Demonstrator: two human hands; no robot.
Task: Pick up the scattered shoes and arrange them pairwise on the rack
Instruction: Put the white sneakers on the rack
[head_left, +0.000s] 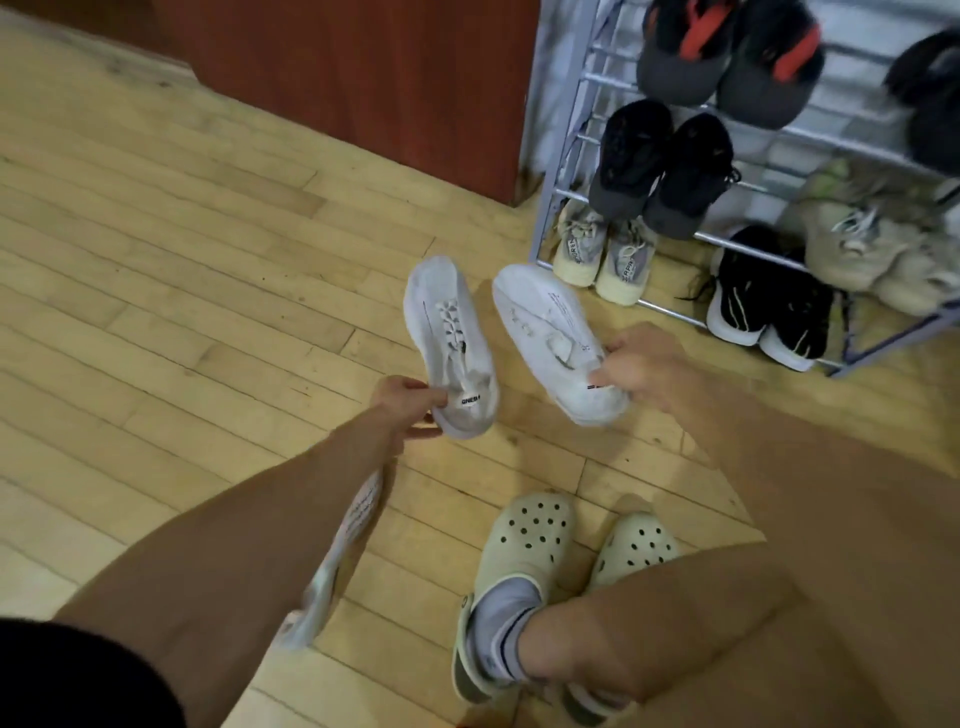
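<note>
My left hand (402, 410) grips the heel of a white sneaker (449, 332), toe pointing away from me. In my right hand (641, 364) is the heel of the matching white sneaker (545, 322), tilted to the left. Both shoes hang just above the wooden floor, a little in front of the metal shoe rack (587, 78) at the upper right. The rack holds a grey-and-red pair (727, 57), a black-and-grey pair (660, 166), a cream pair (602, 249), a black-and-white pair (769, 301) and beige shoes (872, 244).
Another pale shoe (337, 556) lies on the floor, partly hidden under my left forearm. My feet wear pale green clogs (519, 545) at the bottom centre. A red-brown cabinet (363, 78) stands left of the rack. Light wooden floor (156, 260) stretches out to the left.
</note>
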